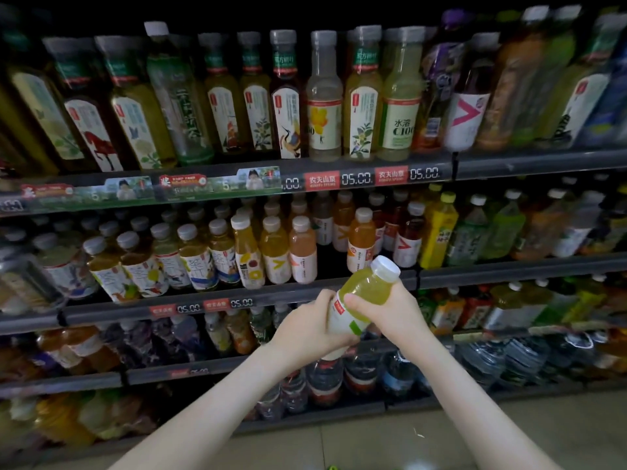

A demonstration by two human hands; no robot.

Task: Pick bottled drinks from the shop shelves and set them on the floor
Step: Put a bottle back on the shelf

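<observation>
One "C100" bottle [400,106] above "05.00" tag [424,173]

The left forearm [210,412] and the right forearm [475,401] are bare along all the length that shows, slim and smooth, each narrowing toward the wrist. The left hand [305,329] and the right hand [390,313] are bare as well, with slender fingers [339,342] and smooth backs. Nails and any finer marks on the skin are too blurred to tell.

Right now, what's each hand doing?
Left hand: grips the labelled lower part of the yellow-green plastic bottle.
Right hand: grips its upper part.
</observation>
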